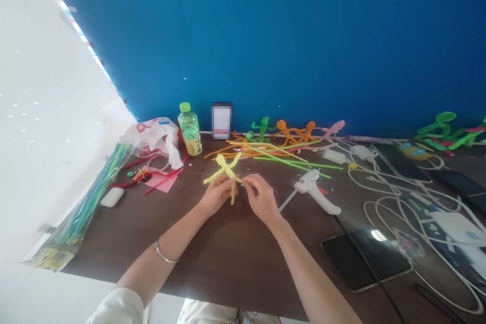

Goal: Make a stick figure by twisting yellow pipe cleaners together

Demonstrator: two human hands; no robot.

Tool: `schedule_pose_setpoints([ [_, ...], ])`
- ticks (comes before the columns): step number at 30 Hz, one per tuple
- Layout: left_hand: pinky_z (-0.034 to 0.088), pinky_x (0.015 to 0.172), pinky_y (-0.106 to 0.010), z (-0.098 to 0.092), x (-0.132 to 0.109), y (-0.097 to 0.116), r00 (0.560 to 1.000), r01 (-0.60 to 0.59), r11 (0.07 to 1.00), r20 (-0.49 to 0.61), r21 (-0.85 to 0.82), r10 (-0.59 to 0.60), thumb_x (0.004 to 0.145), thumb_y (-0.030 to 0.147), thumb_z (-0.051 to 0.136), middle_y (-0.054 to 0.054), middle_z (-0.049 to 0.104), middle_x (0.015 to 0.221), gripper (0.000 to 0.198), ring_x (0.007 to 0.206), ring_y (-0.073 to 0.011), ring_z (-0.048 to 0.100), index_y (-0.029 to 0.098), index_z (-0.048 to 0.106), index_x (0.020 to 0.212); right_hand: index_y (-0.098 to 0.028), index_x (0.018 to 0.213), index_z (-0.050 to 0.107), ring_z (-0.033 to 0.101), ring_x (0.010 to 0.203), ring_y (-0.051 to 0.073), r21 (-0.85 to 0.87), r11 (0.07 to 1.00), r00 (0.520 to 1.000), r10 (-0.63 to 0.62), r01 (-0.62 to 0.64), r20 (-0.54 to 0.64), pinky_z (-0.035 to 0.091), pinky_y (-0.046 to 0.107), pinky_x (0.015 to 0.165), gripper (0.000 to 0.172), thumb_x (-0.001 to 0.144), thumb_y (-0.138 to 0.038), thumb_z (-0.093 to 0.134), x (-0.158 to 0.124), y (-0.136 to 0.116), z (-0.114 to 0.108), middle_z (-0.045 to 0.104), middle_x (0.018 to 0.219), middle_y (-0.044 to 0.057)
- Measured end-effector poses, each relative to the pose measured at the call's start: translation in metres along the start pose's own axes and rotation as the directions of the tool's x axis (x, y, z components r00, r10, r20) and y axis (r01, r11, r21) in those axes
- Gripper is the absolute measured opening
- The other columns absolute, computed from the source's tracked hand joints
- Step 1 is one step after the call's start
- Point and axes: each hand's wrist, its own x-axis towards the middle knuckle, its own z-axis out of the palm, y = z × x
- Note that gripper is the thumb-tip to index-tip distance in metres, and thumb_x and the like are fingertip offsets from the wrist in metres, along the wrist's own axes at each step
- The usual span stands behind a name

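A yellow figure [222, 166] of fuzzy stems is held up over the middle of the surface [250, 258], and it looks well along. The head is formed, two arms spread from below it, one up toward the right and one down toward the left, and both read as thickly wrapped. Two legs can be made out lower down: one points toward the right, the other hangs below the fingers. These legs look thinner than the arms, so I judge that the shaping of the lower part is what remains; how the trunk is finished cannot be told, since fingers cover part of it.

The left hand [217, 196] is clamped on the figure's trunk, fingers curled around it, with the head and arms rising beyond the grip. The right hand [261, 196] lies just beside it, thumb and fingers together, seemingly pinching the end of the leg that points right. The figure thus sits between the two hands, mostly above the left one. A small dark thing shows by the right fingertips, too small to name.

Near the wall beyond, a green figure [262, 130], two orange figures [285, 134] and a pink figure [334, 128] look complete. Loose stems [292, 163] lie in front of them, and a glue gun [316, 193] rests to the right of the right hand.
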Motion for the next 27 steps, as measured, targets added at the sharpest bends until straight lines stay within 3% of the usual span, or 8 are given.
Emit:
schedule_pose_setpoints([
  [5,0.044,0.056,-0.021,0.0,0.002,-0.001,0.997,0.031,0.993,-0.065,-0.111,-0.039,0.072,0.035,0.063,0.003,0.053,0.062,0.026,0.052,-0.006,0.051,0.016,0.057,0.087,-0.021,0.099,0.056,0.055,0.085,0.016,-0.163,0.964,0.977,-0.205,0.212,0.059,0.047,0.03,0.075,0.024,0.086,-0.014,0.037,-0.004,-0.003,-0.003,0.055,0.09,0.008],
  [9,0.044,0.055,-0.02,0.001,0.002,-0.001,0.997,0.028,0.995,-0.068,-0.096,-0.035,0.071,0.034,0.064,0.002,0.055,0.064,0.025,0.052,-0.0054,0.051,0.014,0.056,0.085,-0.022,0.106,0.057,0.055,0.078,0.015,-0.375,0.865,0.942,-0.3,0.334,0.148,0.046,0.029,0.072,0.03,0.086,-0.012,0.038,-0.008,-0.003,-0.006,0.055,0.092,0.008],
  [14,0.046,0.054,-0.019,0.002,0.001,0.0,0.995,0.061,0.99,-0.074,-0.128,-0.07,0.07,0.032,0.066,0.003,0.056,0.061,0.024,0.05,-0.0049,0.053,0.014,0.056,0.082,-0.02,0.11,0.055,0.054,0.092,0.02,-0.47,0.74,0.877,-0.425,0.48,0.226,0.043,0.036,0.079,0.03,0.085,-0.011,0.043,-0.007,-0.005,-0.011,0.06,0.098,0.009],
  [19,0.049,0.058,-0.021,0.001,0.001,0.001,0.988,0.108,0.983,-0.095,-0.145,-0.123,0.068,0.031,0.068,0.002,0.058,0.063,0.024,0.052,-0.0065,0.057,0.014,0.055,0.079,-0.019,0.109,0.056,0.054,0.095,0.021,-0.526,0.712,0.883,-0.422,0.464,0.207,0.038,0.039,0.085,0.028,0.086,-0.011,0.041,-0.005,-0.009,-0.011,0.063,0.096,0.009],
  [27,0.048,0.053,-0.022,-0.002,0.001,0.001,0.986,0.093,0.994,-0.144,0.051,-0.085,0.065,0.033,0.069,0.001,0.054,0.066,0.029,0.054,-0.008,0.056,0.013,0.058,0.083,-0.016,0.099,0.058,0.057,0.083,0.019,-0.46,0.811,0.93,-0.347,0.362,0.12,0.041,0.035,0.078,0.025,0.085,-0.01,0.038,-0.005,0.003,-0.003,0.064,0.085,0.008],
])
